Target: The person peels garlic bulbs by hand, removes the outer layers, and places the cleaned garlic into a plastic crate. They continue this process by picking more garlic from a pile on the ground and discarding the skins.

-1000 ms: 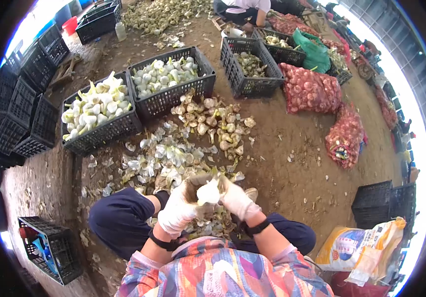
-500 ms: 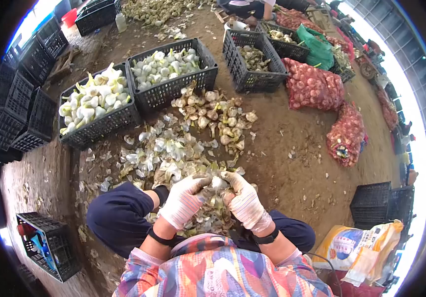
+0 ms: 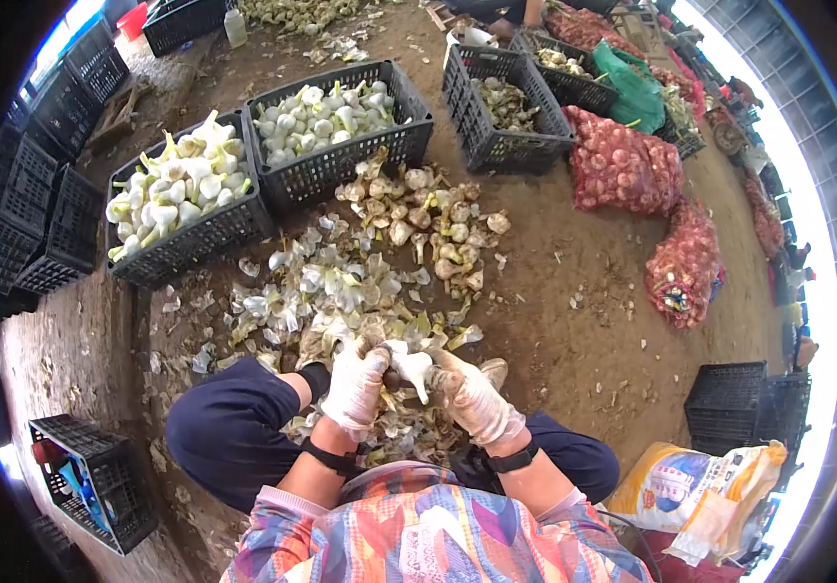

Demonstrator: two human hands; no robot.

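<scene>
A white garlic bulb (image 3: 412, 368) is between my two gloved hands, its pale stem pointing down toward me. My right hand (image 3: 477, 396) is closed, its thumb and fingers gripping the bulb's right side. Close by on the left, my left hand (image 3: 355, 386) is closed too, its fingertips at the bulb's upper left where some white skin shows. Beneath and beyond the hands, a heap of papery garlic skins (image 3: 326, 287) covers the ground. Past it lies a pile of unpeeled, brownish garlic bulbs (image 3: 443, 233).
Two black crates (image 3: 273, 190) of clean white garlic stand ahead to the left. Another crate (image 3: 525, 155) holds dull scraps. Red mesh sacks (image 3: 627, 165) of bulbs lie to the right, and a yellow-white bag (image 3: 681, 486) near my right knee. Someone's arm (image 3: 533, 12) shows at the top.
The bulb has turned, and its stem now points toward me. My left hand has rotated more upright with fingers curled. My right hand has shifted slightly down.
</scene>
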